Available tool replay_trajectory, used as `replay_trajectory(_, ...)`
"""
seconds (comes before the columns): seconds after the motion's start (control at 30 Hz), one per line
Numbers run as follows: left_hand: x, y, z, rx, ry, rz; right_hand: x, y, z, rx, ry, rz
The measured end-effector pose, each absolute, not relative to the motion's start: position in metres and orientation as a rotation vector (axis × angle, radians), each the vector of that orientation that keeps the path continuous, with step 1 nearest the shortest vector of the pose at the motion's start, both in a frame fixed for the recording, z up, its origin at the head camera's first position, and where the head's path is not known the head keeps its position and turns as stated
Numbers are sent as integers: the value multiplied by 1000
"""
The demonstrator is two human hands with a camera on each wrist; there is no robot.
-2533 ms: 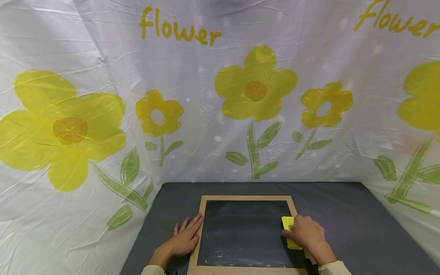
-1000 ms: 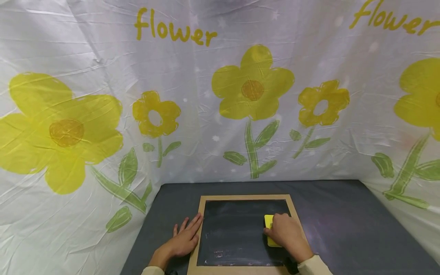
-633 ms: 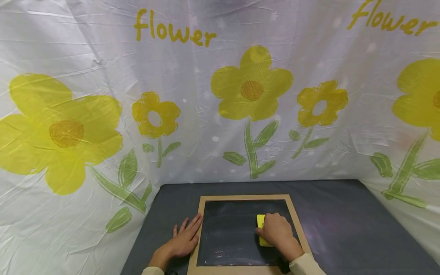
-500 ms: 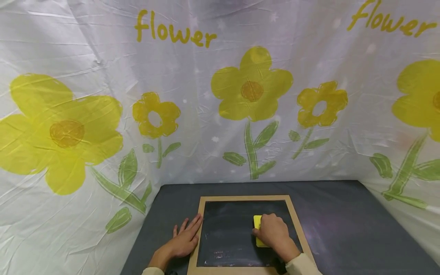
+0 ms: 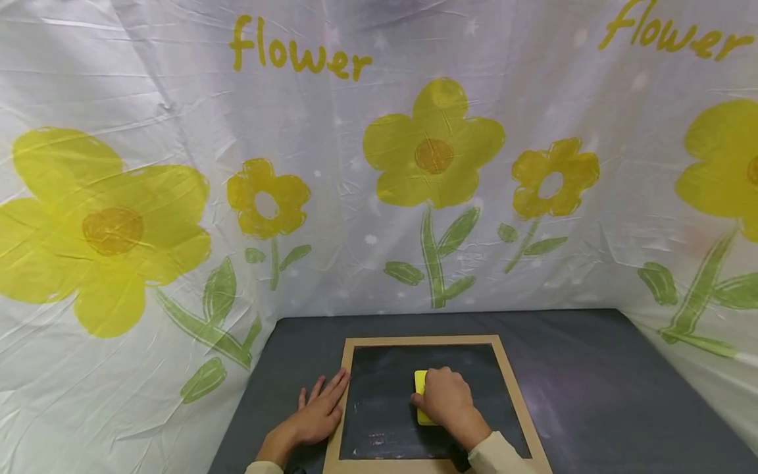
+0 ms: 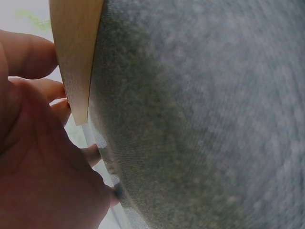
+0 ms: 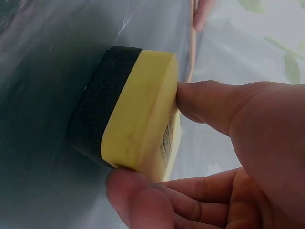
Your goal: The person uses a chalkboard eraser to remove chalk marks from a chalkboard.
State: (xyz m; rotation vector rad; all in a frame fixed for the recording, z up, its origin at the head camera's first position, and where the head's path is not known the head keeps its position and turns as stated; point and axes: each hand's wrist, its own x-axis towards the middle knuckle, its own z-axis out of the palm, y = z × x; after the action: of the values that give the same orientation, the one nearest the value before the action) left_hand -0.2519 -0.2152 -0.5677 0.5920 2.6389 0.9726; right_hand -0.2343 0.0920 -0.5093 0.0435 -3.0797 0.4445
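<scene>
A wood-framed chalkboard (image 5: 391, 395) lies on the dark table, with faint chalk smears low on its black surface. My right hand (image 5: 448, 398) grips a yellow eraser (image 5: 421, 398) near the middle of the board. In the right wrist view the eraser (image 7: 138, 105) shows a black felt side against the board, and my thumb and fingers hold its yellow back. My left hand (image 5: 316, 411) lies with fairly straight fingers against the frame's left edge. The left wrist view shows those fingers touching the wooden frame (image 6: 76, 57).
A dark grey cloth covers the table (image 5: 592, 382) around the board. Behind and at both sides hangs a white curtain (image 5: 343, 263) printed with yellow flowers and the word "flower".
My right hand has slid the eraser leftward from the board's right edge to about its middle. The left hand stays at the frame's left edge.
</scene>
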Motion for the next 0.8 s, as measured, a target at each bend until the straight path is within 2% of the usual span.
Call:
replay_trajectory(0.3, -257, -217, -577, 595, 2673, 961, -234, 66, -510, 94, -3083, 447)
replay_trajectory(0.8, -253, -211, -568, 534, 2686, 902, -239, 34, -512, 183, -3102, 451)
